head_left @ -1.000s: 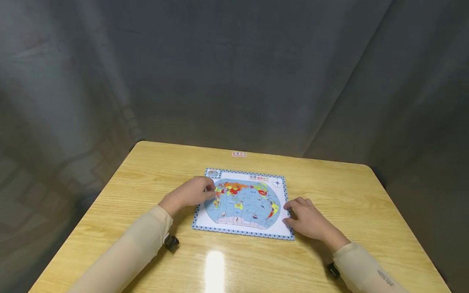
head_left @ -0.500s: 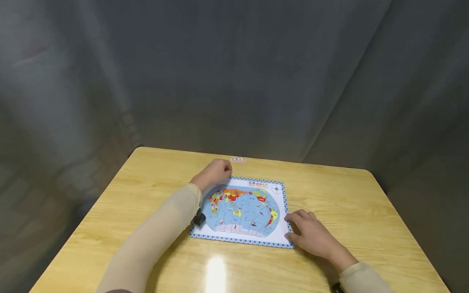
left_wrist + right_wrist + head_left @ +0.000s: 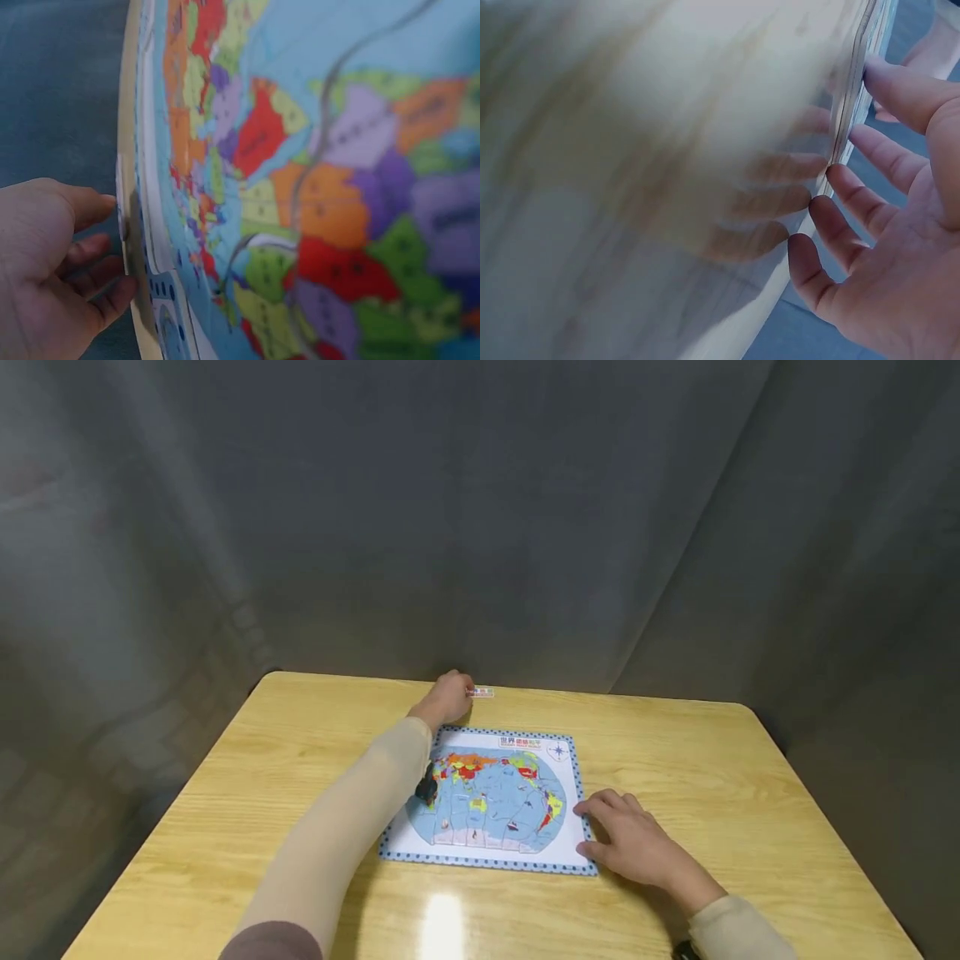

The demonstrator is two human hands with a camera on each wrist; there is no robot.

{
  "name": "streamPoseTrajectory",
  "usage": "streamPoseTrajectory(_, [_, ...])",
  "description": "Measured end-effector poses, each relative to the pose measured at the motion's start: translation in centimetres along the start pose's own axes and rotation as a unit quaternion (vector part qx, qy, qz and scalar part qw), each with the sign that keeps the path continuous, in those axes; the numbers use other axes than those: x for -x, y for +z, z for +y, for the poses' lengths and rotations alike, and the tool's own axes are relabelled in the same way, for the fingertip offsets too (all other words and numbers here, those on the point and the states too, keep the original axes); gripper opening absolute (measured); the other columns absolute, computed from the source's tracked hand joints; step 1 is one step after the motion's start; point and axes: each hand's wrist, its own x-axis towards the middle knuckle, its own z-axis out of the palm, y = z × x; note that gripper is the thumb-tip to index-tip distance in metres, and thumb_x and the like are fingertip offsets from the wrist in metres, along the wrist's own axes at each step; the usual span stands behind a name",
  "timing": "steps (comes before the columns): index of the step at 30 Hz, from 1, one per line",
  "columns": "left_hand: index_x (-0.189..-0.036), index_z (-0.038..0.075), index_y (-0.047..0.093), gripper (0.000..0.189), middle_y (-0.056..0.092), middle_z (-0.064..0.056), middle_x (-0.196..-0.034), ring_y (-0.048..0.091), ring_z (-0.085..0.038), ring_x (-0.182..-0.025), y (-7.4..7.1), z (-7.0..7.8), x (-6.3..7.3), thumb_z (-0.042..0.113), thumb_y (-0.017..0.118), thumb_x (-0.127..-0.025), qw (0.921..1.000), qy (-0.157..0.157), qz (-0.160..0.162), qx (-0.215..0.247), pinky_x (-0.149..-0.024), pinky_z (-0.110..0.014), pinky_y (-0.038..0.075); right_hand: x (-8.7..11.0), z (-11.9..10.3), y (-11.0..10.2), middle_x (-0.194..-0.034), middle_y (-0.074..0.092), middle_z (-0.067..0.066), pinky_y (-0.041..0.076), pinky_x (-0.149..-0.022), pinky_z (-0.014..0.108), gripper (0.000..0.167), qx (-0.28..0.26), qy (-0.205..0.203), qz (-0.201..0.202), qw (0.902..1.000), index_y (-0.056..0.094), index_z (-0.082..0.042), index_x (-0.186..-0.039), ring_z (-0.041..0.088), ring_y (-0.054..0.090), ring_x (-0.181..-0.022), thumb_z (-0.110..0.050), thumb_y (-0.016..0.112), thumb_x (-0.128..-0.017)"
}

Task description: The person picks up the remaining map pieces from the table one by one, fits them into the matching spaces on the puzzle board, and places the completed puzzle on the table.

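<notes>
A world map jigsaw puzzle (image 3: 491, 814) lies flat on the wooden table, framed by a blue dotted border. Beyond its far edge, my left hand (image 3: 447, 695) reaches a small white title strip (image 3: 483, 692) with coloured lettering. The fingers cover the strip's left end; in the left wrist view the left hand (image 3: 60, 262) has its thumb tip right at the strip (image 3: 121, 217), the other fingers loosely bent close by. My right hand (image 3: 630, 839) rests at the puzzle's right border, thumb and fingers spread. In the right wrist view, the right hand's fingertips (image 3: 817, 210) meet the tabletop, relaxed.
The wooden table (image 3: 720, 777) has rounded far corners, and a dark grey curtain (image 3: 480, 527) hangs behind it. A similar title is printed at the puzzle's top, beside a compass rose (image 3: 558, 750). The left sleeve crosses the puzzle's left side.
My left hand has left the puzzle's left part and moved away and right to the title strip at the table's far edge. My right hand has stayed at the right border.
</notes>
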Motion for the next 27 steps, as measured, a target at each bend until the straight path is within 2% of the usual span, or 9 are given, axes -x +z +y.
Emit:
streamPoseTrajectory(3, [-0.124, 0.007, 0.062, 0.027, 0.053, -0.011, -0.124, 0.047, -0.028, -0.121, -0.1, -0.3, -0.4, 0.017, 0.056, -0.100, 0.9998, -0.006, 0.007, -0.017, -0.097, -0.041, 0.043, -0.1, -0.1, 0.1, -0.131, 0.053, 0.001, 0.041, -0.092, 0.058, 0.047, 0.002, -0.004, 0.004, 1.0000, 0.063, -0.020, -0.126, 0.029, 0.046, -0.118, -0.034, 0.078, -0.084])
streamPoseTrajectory(9, [-0.115, 0.009, 0.064, 0.024, 0.048, -0.011, -0.122, 0.042, -0.030, -0.117, -0.4, -1.2, -0.3, 0.028, 0.055, -0.102, 0.9970, -0.035, 0.000, -0.070, -0.093, -0.043, 0.042, -0.6, -0.5, 0.2, -0.132, 0.053, 0.001, 0.041, -0.093, 0.056, 0.049, 0.001, -0.011, 0.003, 0.9999, 0.062, -0.020, -0.128, 0.029, 0.046, -0.119, -0.035, 0.078, -0.084])
streamPoseTrajectory(14, [-0.117, 0.009, 0.063, 0.026, 0.047, -0.012, -0.125, 0.039, -0.031, -0.120, -0.8, -1.6, -0.1, 0.028, 0.053, -0.103, 0.9951, -0.048, 0.006, -0.086, -0.097, -0.043, 0.041, -1.0, -0.8, 0.2, -0.130, 0.053, 0.001, 0.042, -0.094, 0.052, 0.051, -0.014, -0.022, 0.002, 0.9997, 0.062, -0.018, -0.128, 0.026, 0.046, -0.114, -0.034, 0.079, -0.083])
streamPoseTrajectory(18, [-0.118, 0.009, 0.063, 0.026, 0.047, -0.012, -0.125, 0.040, -0.029, -0.118, -1.0, -1.7, 0.1, 0.028, 0.054, -0.102, 0.9940, -0.053, -0.006, -0.095, -0.097, -0.043, 0.040, -1.1, -0.8, 0.2, -0.129, 0.052, 0.002, 0.041, -0.097, 0.049, 0.051, -0.033, -0.028, -0.005, 0.9991, 0.062, -0.015, -0.128, 0.025, 0.044, -0.113, -0.031, 0.079, -0.083])
streamPoseTrajectory(22, [-0.115, 0.008, 0.064, 0.026, 0.050, -0.011, -0.122, 0.042, -0.029, -0.115, -1.1, -1.8, 0.4, 0.028, 0.056, -0.101, 0.9932, -0.041, -0.018, -0.107, -0.098, -0.042, 0.040, -1.2, -0.8, 0.2, -0.128, 0.052, 0.001, 0.040, -0.097, 0.049, 0.051, -0.044, -0.027, -0.009, 0.9986, 0.061, -0.015, -0.128, 0.025, 0.044, -0.112, -0.030, 0.079, -0.083])
streamPoseTrajectory(27, [-0.109, 0.007, 0.064, 0.022, 0.059, -0.008, -0.111, 0.050, -0.027, -0.109, -1.2, -2.1, 0.8, 0.025, 0.055, -0.102, 0.9941, -0.008, -0.011, -0.107, -0.101, -0.040, 0.035, -1.3, -0.7, 0.3, -0.128, 0.052, 0.002, 0.041, -0.095, 0.049, 0.051, -0.046, -0.033, -0.008, 0.9984, 0.061, -0.015, -0.128, 0.025, 0.043, -0.111, -0.030, 0.079, -0.083])
